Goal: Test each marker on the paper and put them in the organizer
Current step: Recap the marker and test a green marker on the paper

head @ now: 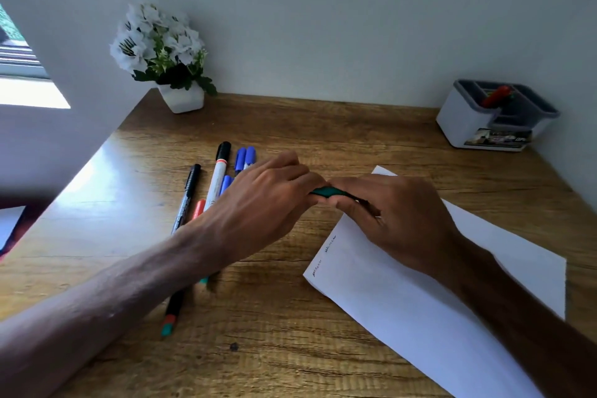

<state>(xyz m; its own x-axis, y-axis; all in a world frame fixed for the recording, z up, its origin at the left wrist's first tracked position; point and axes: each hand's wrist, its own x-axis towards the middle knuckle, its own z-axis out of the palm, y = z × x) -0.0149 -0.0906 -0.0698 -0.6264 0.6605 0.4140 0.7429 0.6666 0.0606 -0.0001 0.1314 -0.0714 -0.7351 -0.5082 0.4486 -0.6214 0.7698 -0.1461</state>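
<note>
Both my hands meet above the desk's middle on a green marker [328,192]. My left hand [258,203] pinches its cap end and my right hand [397,216] grips its barrel over the white paper [420,300]. Two short scribbles mark the paper's left edge. Several other markers lie in a row to the left: a black pen [189,194], a white marker with a black cap [219,171], blue ones [245,157] and an orange one [198,208], partly hidden under my left arm. The white and grey organizer [468,129] stands at the back right with a red marker [496,95] in it.
A white pot of white flowers [161,52] stands at the back left corner of the wooden desk [290,349]. Walls close the desk at the back and the right. A dark object [13,229] lies off the desk's left edge.
</note>
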